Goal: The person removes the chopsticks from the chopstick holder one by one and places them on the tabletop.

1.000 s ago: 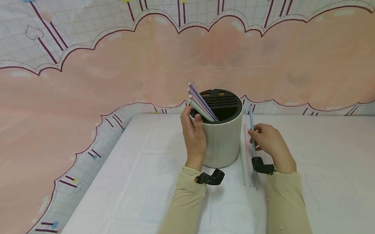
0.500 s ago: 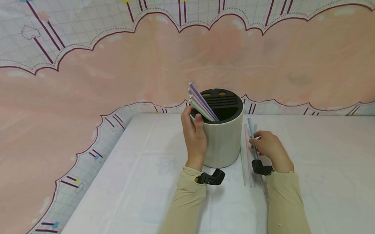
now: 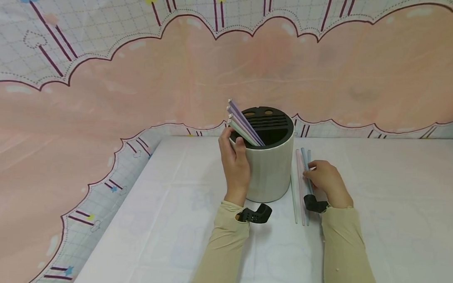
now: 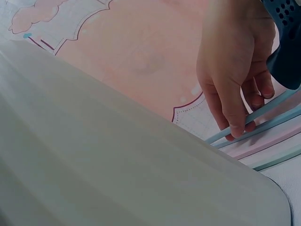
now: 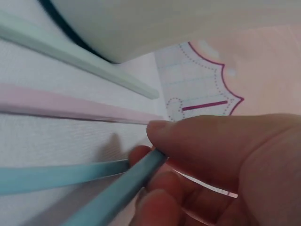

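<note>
My left hand (image 3: 236, 169) holds a pale round utensil holder (image 3: 268, 174) by its left side, thumb near the rim. Several pastel chopsticks (image 3: 246, 124), purple, pink and green, lean out of its black slotted top. To the right of the holder, my right hand (image 3: 328, 181) pinches a light-blue chopstick (image 5: 117, 190) between thumb and fingers, low over the table. A second blue chopstick (image 5: 61, 176) lies right alongside it. A pink chopstick (image 5: 70, 104) and a green chopstick (image 5: 84, 59) rest parallel on the cloth, the green one nearest the holder's base.
A white cloth covers the table (image 3: 163, 222). Behind it hangs a peach patterned backdrop (image 3: 198, 82), which starts at the table's far edge. Each wrist wears a black camera mount (image 3: 259, 214).
My right hand has moved down and slightly nearer, bringing the blue chopstick low beside the other blue one. The left hand and the holder have stayed in place.
</note>
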Demonstrator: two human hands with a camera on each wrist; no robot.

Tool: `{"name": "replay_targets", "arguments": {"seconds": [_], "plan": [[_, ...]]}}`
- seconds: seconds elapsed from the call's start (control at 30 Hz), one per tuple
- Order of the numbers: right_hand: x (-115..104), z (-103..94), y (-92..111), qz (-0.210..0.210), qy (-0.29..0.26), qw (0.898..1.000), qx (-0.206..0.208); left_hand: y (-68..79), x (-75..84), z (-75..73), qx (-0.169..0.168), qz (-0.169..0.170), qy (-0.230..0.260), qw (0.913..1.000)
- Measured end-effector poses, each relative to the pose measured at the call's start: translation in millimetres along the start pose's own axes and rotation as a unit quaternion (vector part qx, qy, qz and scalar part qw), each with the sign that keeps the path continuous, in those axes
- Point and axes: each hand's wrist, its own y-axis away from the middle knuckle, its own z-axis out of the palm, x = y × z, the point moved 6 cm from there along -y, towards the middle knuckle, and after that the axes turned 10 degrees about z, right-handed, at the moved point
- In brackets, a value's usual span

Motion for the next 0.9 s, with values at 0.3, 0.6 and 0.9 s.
{"name": "replay_targets", "arguments": {"seconds": [0.3, 0.6, 0.9], "plan": [[7, 1.6, -4, 0.020, -0.008, 0.999, 0.030, 0.4, -0.3, 0.0, -0.003, -0.006, 0.001, 1.0000], [-15, -21.1, 10, -0.049, -0.109, 0.986, 0.119, 1.6, 0.3, 0.4, -0.003, -0.008, -0.001, 1.0000], [-65, -53.5, 49, -0.204, -0.221, 0.908, 0.293, 1.6, 1.9, 1.0, -0.002, -0.011, -0.004, 0.9999]]}}
